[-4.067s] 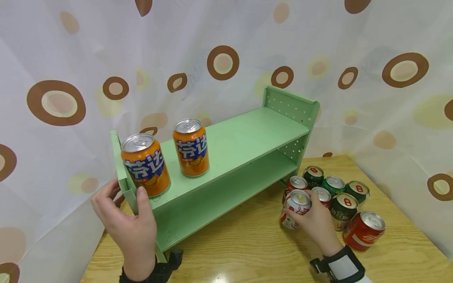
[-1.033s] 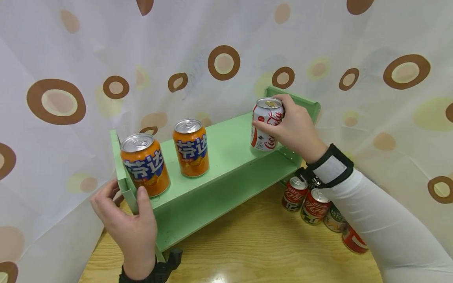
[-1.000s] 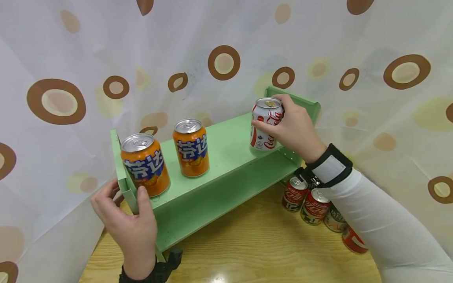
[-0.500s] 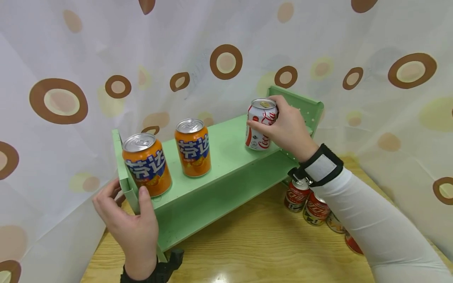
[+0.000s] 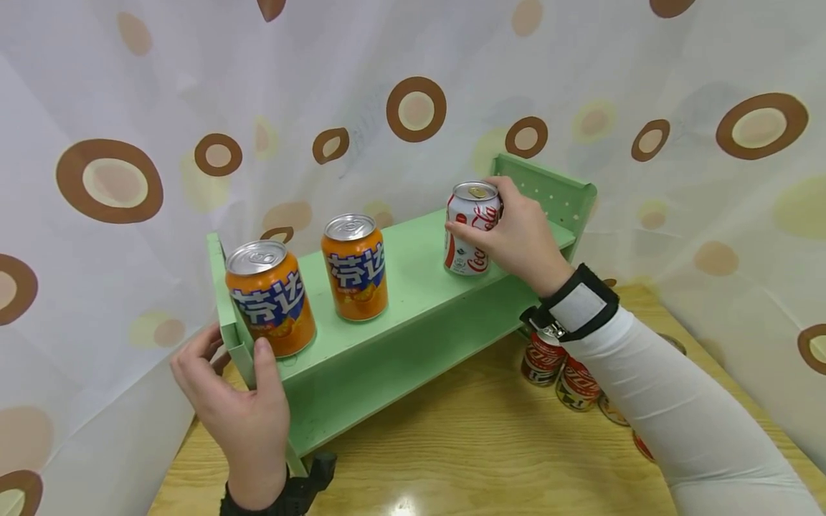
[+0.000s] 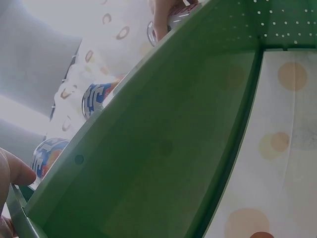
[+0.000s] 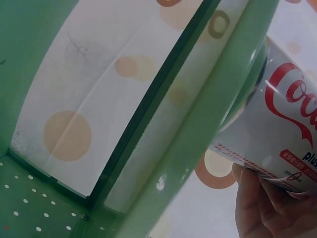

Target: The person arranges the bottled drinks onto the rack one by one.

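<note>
A white Coca-Cola can [image 5: 461,247] stands upright on the top board of a green two-tier shelf [image 5: 416,251]. My right hand [image 5: 525,236] holds this can from its right side, thumb across the front. In the right wrist view the can [image 7: 292,114] has its base at the board's edge, fingers [image 7: 247,198] around it. At the shelf's left end, my left hand [image 5: 239,423] grips the end panel, thumb in front and fingers behind. Two orange soda cans [image 5: 274,301] stand upright on the top board, one right beside that panel, the other a short gap to the right.
Red cans [image 5: 577,383] and several others stand on the wooden table [image 5: 452,444] right of the shelf, partly hidden by my right sleeve [image 5: 684,408]. A patterned cloth [image 5: 452,43] hangs behind. The shelf's raised right end panel [image 5: 555,190] is perforated.
My right hand has brought the white Coca-Cola can from the group on the table up onto the top board, then shifted it slightly left. My left hand keeps its grip on the end panel.
</note>
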The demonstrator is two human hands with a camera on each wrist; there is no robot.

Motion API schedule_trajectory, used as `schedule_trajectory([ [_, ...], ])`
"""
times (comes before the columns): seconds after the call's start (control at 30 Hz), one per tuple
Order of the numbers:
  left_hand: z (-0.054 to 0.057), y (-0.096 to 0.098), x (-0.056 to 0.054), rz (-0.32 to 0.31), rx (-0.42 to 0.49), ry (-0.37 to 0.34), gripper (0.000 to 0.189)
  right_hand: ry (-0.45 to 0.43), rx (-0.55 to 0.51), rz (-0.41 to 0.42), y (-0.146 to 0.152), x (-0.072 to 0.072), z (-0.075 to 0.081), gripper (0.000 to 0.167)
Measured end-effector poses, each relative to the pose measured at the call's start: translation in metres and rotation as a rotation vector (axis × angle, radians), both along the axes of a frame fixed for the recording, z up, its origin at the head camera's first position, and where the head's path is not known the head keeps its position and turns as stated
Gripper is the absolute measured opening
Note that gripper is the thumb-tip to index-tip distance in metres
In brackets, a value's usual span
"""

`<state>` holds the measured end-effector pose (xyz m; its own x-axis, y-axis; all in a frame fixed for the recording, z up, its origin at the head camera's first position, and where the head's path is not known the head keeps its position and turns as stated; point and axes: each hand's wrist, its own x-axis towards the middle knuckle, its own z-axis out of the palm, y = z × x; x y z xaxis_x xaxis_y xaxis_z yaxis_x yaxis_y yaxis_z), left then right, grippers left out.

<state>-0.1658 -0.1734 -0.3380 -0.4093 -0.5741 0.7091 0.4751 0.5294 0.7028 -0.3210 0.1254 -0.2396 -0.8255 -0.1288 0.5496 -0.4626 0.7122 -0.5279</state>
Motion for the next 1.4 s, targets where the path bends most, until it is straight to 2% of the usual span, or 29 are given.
schedule_trajectory([
  [0.17,0.001,0.000,0.001,-0.007,0.003,0.000,0.044,-0.001,-0.011,-0.001,-0.001,0.000,-0.004,0.077],
  [0.57,0.001,0.000,0.001,-0.003,0.001,-0.014,0.044,-0.024,-0.142,0.015,-0.007,0.006,-0.020,0.090],
  [0.87,0.001,0.000,0.000,0.001,0.000,-0.007,0.044,0.026,-0.193,0.035,-0.004,0.007,-0.037,0.087],
  [1.4,0.000,0.001,0.000,0.006,-0.001,0.010,0.045,-0.002,-0.196,0.078,-0.003,0.005,-0.036,0.081],
])
